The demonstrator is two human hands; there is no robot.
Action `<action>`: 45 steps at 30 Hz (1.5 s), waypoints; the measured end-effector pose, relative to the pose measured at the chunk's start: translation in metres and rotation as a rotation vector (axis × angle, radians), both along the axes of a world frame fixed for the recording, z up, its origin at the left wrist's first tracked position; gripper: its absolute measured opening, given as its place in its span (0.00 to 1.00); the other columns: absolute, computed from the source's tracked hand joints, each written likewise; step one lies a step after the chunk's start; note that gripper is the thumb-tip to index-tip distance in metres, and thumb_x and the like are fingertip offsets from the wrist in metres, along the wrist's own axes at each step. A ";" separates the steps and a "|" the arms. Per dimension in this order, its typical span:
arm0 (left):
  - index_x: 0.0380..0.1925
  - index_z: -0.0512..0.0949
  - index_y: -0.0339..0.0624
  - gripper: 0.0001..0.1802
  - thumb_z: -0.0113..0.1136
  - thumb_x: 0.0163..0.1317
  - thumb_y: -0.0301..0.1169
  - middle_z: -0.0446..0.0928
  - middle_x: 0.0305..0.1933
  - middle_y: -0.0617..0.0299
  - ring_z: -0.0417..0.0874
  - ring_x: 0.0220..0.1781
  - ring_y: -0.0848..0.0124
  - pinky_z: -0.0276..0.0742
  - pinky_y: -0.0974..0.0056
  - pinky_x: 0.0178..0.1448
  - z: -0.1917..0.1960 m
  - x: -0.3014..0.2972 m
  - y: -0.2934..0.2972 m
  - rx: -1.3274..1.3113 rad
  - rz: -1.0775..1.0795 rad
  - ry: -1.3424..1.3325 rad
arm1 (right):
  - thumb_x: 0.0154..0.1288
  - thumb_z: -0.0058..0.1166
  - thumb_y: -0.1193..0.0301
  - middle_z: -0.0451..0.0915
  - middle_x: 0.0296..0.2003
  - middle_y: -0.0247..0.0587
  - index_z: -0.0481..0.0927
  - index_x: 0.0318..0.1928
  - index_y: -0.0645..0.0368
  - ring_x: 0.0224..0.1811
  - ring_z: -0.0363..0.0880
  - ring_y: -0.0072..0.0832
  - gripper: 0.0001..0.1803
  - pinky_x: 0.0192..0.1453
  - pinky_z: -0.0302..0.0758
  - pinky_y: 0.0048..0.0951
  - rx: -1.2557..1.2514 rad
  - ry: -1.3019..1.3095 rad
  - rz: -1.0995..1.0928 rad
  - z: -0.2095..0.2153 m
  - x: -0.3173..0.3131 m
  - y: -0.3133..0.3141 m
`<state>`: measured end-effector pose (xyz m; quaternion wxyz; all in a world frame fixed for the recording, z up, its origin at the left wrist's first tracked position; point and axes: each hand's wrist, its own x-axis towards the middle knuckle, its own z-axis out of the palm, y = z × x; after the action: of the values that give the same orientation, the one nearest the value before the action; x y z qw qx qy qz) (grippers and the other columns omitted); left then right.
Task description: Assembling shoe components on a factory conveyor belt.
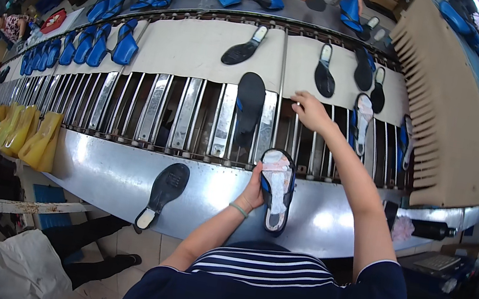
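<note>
One black-rimmed sandal with a pale, patchy face (277,184) sits over the bench's near edge, my left hand (252,193) closed around its left side. My right hand (314,112) hangs over the shiny metal rollers (184,118) beyond the bench's far edge, fingers loosely curled, half open and empty. Left of it, a long black sole (250,100) lies across the rollers; another black sole with a pale shank (169,188) rests by the near edge of the silvery metal bench (330,212).
</note>
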<state>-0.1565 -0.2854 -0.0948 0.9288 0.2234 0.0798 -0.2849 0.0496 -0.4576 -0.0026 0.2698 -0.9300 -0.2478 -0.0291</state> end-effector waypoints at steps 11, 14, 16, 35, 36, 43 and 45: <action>0.64 0.68 0.43 0.42 0.48 0.63 0.65 0.77 0.56 0.56 0.81 0.53 0.63 0.77 0.57 0.58 0.006 0.007 0.003 -0.040 -0.082 0.204 | 0.68 0.44 0.71 0.36 0.78 0.30 0.70 0.66 0.57 0.80 0.36 0.37 0.25 0.77 0.46 0.58 -0.900 -0.145 0.124 -0.079 0.213 0.127; 0.68 0.64 0.43 0.45 0.46 0.62 0.66 0.72 0.65 0.56 0.77 0.61 0.61 0.72 0.55 0.66 -0.003 0.008 0.005 -0.047 -0.122 0.205 | 0.70 0.39 0.70 0.36 0.78 0.27 0.70 0.67 0.57 0.80 0.36 0.37 0.25 0.76 0.47 0.58 -0.922 -0.139 0.094 -0.093 0.228 0.139; 0.68 0.64 0.43 0.46 0.48 0.61 0.67 0.73 0.64 0.56 0.77 0.61 0.62 0.72 0.55 0.65 -0.006 0.009 0.005 -0.055 -0.121 0.221 | 0.70 0.39 0.70 0.37 0.78 0.27 0.69 0.67 0.58 0.80 0.37 0.36 0.25 0.77 0.47 0.56 -0.910 -0.164 0.080 -0.093 0.227 0.137; 0.53 0.74 0.36 0.44 0.37 0.62 0.68 0.80 0.37 0.50 0.84 0.36 0.55 0.81 0.56 0.44 0.011 0.009 -0.011 0.060 -0.066 0.034 | 0.58 0.50 0.81 0.51 0.73 0.48 0.74 0.46 0.74 0.74 0.56 0.47 0.15 0.77 0.44 0.55 -0.107 -0.743 -0.045 0.076 -0.023 -0.022; 0.52 0.75 0.36 0.43 0.37 0.62 0.67 0.80 0.37 0.50 0.84 0.35 0.56 0.81 0.56 0.44 0.012 0.008 -0.010 0.086 -0.054 0.001 | 0.58 0.50 0.81 0.51 0.73 0.48 0.74 0.46 0.74 0.74 0.56 0.47 0.15 0.77 0.44 0.55 -0.112 -0.742 -0.056 0.078 -0.034 -0.031; 0.52 0.74 0.39 0.41 0.37 0.62 0.67 0.79 0.38 0.52 0.83 0.34 0.58 0.79 0.59 0.41 0.019 -0.002 -0.017 0.029 0.005 -0.021 | 0.61 0.50 0.78 0.50 0.74 0.48 0.72 0.52 0.74 0.75 0.52 0.46 0.19 0.78 0.40 0.54 -0.154 -0.700 -0.156 0.088 -0.109 -0.082; 0.49 0.74 0.39 0.41 0.36 0.63 0.67 0.78 0.37 0.54 0.83 0.34 0.58 0.78 0.58 0.41 0.026 -0.007 -0.018 0.049 0.023 -0.081 | 0.60 0.50 0.78 0.50 0.74 0.48 0.71 0.53 0.74 0.76 0.52 0.46 0.21 0.79 0.39 0.53 -0.151 -0.707 -0.185 0.086 -0.126 -0.092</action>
<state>-0.1631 -0.3034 -0.0692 0.9286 0.2566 0.0518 -0.2629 -0.0765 -0.5496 0.0836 0.0943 -0.8984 -0.2420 -0.3542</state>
